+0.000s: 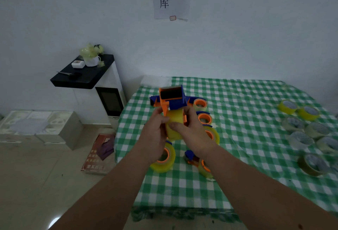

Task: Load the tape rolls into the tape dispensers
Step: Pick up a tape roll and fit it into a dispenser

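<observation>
**Tape Roll Seated in a Hand-Held Dispenser, Loose Rolls Remaining**

The left hand (155,130) and right hand (190,129) are raised together above the table edge. Both curl their fingers around a yellow translucent tape roll (174,126) sitting in a blue-and-orange plastic tape dispenser (172,98), whose head points away from the person. The right thumb presses the roll's outer face.

Directly beneath the hands, on the green-and-white checked tablecloth (247,101), stands a cluster of dispensers already carrying rolls (204,118), together with a yellow roll on an orange core (163,158).

Progress appears to be roughly midway: several units look loaded, while a group of loose tape rolls (307,130) lies well apart at the right edge.

Limits of view: the hands cover the roll's hub, so whether it is fully seated cannot be confirmed. The exact number of dispensers in the cluster is hard to count.
</observation>
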